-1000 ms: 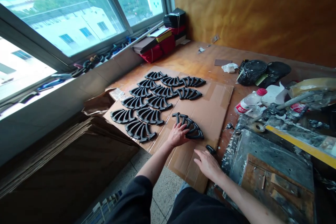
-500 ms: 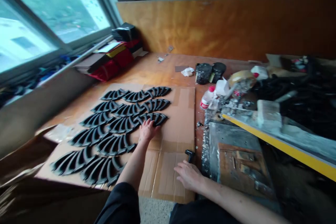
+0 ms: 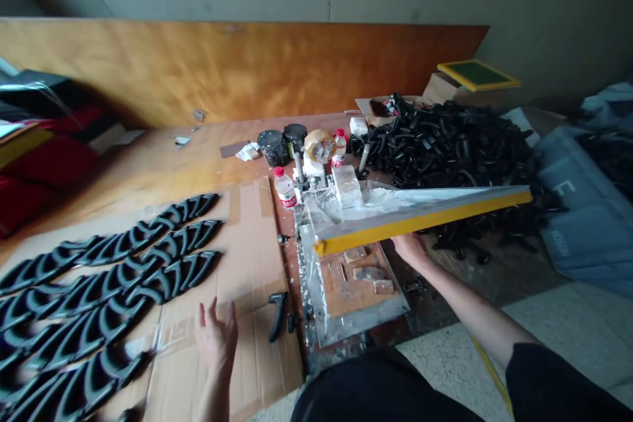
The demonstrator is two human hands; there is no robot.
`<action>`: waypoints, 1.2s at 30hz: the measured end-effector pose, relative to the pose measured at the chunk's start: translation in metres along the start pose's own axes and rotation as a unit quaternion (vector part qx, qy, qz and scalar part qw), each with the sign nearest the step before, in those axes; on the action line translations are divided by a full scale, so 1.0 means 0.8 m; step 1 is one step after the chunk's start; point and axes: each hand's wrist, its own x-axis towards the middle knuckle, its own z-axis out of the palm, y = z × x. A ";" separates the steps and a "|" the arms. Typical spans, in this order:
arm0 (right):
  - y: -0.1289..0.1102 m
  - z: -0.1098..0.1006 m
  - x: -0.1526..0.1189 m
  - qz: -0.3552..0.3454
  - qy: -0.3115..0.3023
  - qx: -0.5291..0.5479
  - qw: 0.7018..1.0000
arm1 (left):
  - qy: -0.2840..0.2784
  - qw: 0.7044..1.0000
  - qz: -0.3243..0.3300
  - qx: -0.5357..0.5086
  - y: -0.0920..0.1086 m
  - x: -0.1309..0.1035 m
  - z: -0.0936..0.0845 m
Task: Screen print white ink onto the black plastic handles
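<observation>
My left hand [image 3: 215, 337] hovers open over the brown cardboard sheet [image 3: 247, 237], just right of the rows of black fan-shaped parts [image 3: 148, 270] laid on it. A small black handle [image 3: 277, 316] lies on the cardboard near that hand. My right hand [image 3: 410, 248] reaches to the lower edge of the raised yellow-framed screen [image 3: 420, 221]. Its fingers are hidden behind the frame, so I cannot tell whether it grips anything. Below the screen sits a taped wooden jig plate [image 3: 359, 283].
A big heap of loose black parts [image 3: 445, 145] lies behind the screen. Two black jars [image 3: 281, 145], a tape roll [image 3: 319, 145] and a small bottle [image 3: 285, 188] stand at the table's middle. A grey crate [image 3: 578, 211] sits at the right, red stacks [image 3: 44, 158] at the left.
My view has swung right. The left hand left the fan-shaped part in the rows and drew back, open. The right hand moved from the cardboard edge to the yellow frame.
</observation>
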 end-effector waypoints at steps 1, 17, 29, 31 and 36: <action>0.029 -0.001 0.008 0.021 0.000 -0.004 1.000 | -0.015 1.000 -0.007 -0.011 0.015 -0.014 -0.002; 0.091 0.032 -0.038 -0.154 0.051 0.263 0.951 | -0.097 0.963 -0.104 -0.228 0.172 -0.150 -0.022; -0.049 0.033 -0.046 -0.425 0.036 -0.002 0.904 | 0.010 0.899 0.067 -0.433 0.349 -0.062 -0.111; -0.056 0.037 -0.046 -0.437 0.054 0.024 0.898 | 0.005 0.871 0.085 -0.484 0.373 -0.047 -0.126; -0.067 0.065 -0.045 -0.557 0.027 0.091 0.825 | -0.089 0.834 0.091 -0.537 0.407 -0.055 -0.148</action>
